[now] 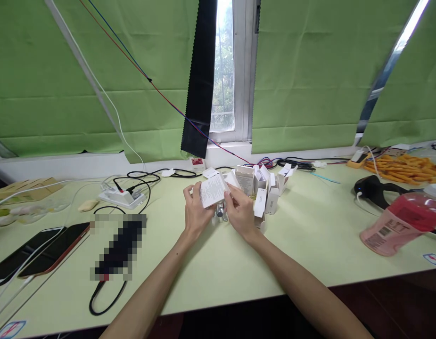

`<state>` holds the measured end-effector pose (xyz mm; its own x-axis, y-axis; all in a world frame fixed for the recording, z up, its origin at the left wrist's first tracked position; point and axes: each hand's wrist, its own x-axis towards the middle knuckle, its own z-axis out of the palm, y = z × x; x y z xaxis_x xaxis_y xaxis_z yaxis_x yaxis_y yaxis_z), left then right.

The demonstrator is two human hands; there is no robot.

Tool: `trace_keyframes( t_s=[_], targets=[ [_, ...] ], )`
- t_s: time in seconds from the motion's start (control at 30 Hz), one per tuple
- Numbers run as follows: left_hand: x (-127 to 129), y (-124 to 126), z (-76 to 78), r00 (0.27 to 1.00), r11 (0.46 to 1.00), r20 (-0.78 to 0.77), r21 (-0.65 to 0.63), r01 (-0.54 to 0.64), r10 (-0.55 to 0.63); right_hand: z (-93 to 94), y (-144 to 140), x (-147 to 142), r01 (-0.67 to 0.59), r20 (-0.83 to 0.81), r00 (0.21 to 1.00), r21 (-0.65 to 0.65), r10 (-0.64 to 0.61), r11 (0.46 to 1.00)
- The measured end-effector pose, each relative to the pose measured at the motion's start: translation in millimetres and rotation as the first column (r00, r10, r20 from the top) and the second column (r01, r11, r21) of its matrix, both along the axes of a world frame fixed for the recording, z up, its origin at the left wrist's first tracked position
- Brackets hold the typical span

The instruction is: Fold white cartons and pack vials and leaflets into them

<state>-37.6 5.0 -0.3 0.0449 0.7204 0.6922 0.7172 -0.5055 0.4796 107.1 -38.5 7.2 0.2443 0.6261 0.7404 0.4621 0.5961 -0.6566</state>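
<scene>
Between my two hands is a small white box (213,190) with grey print, tilted above the table. My left hand (197,212) has its fingers around the box's left side. My right hand (242,209) pinches the right edge near a raised white flap. Below the box, partly hidden by my hands, a shiny metallic piece (220,208) shows; I cannot make out what it is. Just right of my right hand stand several small white cartons, one a closed-looking carton (272,197), another a carton with open flaps (284,176).
On the left lie two phones (55,252), a power strip (122,195) and a blurred dark device (120,245) with a cable loop. A pink bottle (394,223), a black headset (369,190) and orange sticks (401,169) are on the right. Cables run along the back.
</scene>
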Motion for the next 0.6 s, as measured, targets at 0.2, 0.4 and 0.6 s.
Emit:
trace_keyframes(
  t_s=[0.2,0.4,0.6],
  targets=[
    [2.6,-3.0,3.2,1.000,1.000,0.012,-0.019,-0.009,0.009,0.8,0.0,-0.2,-0.018,-0.006,1.000,0.033,0.018,0.999],
    [2.5,-3.5,2.7,1.000,1.000,0.009,-0.008,-0.011,0.011,0.7,0.8,-0.1,-0.003,0.012,1.000,0.043,0.003,0.999],
    [2.0,-3.7,2.5,1.000,1.000,0.014,-0.015,-0.006,0.006,-0.3,1.2,-0.1,-0.006,0.014,1.000,0.043,0.005,0.999]
  ],
)
